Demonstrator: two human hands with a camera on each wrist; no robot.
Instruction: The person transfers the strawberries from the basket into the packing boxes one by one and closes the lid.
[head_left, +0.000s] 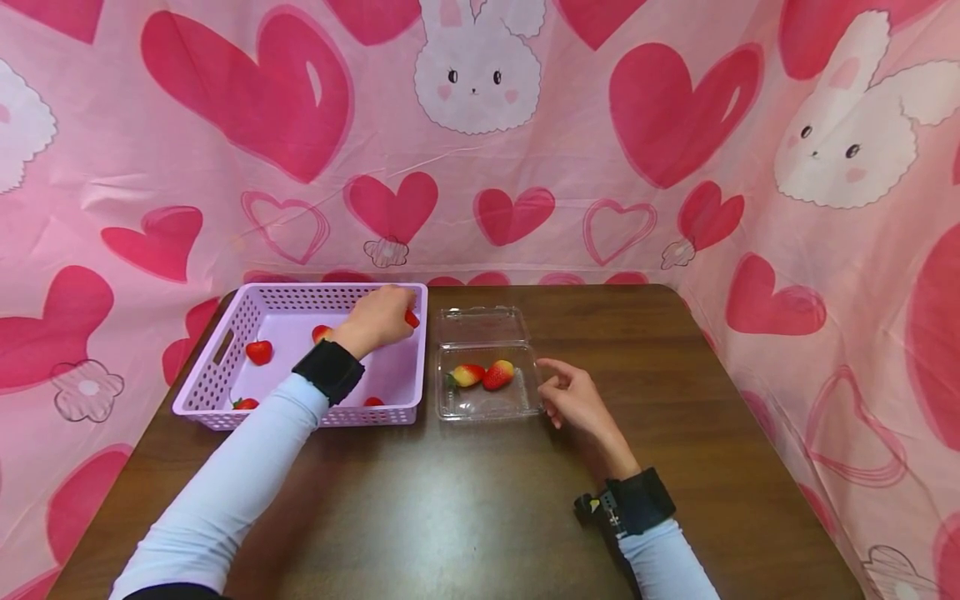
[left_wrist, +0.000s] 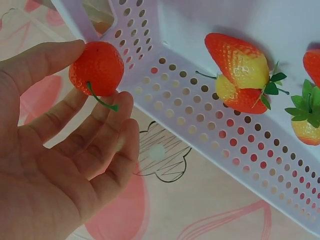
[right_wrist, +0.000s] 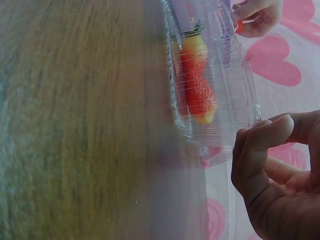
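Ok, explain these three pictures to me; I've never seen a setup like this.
A person works with bare hands, wearing three cameras. The wide picture comes from the head; the other two come from the wrists. On the brown wooden table stand a lilac perforated plastic basket containing several red toy strawberries, and an open clear plastic clamshell box containing two more. The left hand reaches into the basket and pinches one red strawberry. The right hand holds nothing, fingers loosely curled beside the box.

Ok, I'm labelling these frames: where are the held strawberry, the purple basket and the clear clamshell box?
held strawberry [left_wrist: 97, 67]: left wrist view, middle of the red body.
purple basket [head_left: 330, 294]: head view, far rim.
clear clamshell box [head_left: 483, 325]: head view, open lid.
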